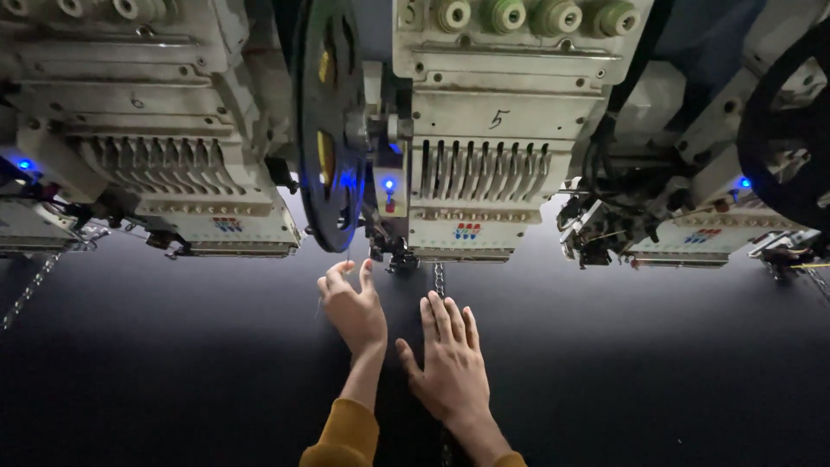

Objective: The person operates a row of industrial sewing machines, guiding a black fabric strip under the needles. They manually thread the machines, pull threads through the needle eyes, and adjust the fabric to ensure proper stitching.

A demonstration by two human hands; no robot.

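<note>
1. a dark fabric (173,363) is seen stretched flat across the bench beneath a row of embroidery machine heads
2. the left hand (353,307) is held just under the middle machine head (484,156), with thumb and forefinger curled together at the tip; a thin thread (348,259) is faintly seen above them, but whether it is actually pinched cannot be told
3. the right hand (450,363) is laid flat on the dark fabric, palm down, fingers spread slightly and pointed toward the machine
4. the two hands are placed just beside each other, the left one further forward; mustard-yellow sleeves (346,437) are seen at both wrists
5. a line of pale stitching (439,278) is seen on the fabric, running from under the middle head toward the right hand's fingertips
6. a large black reel (328,121) is mounted upright on the left side of the middle head, directly above the left hand
7. small blue lights (389,184) are lit on the heads, and green thread cones (536,15) are seated along the top of the middle one
8. further heads are set to the left (164,147) and right (692,216), well apart from the hands
</note>
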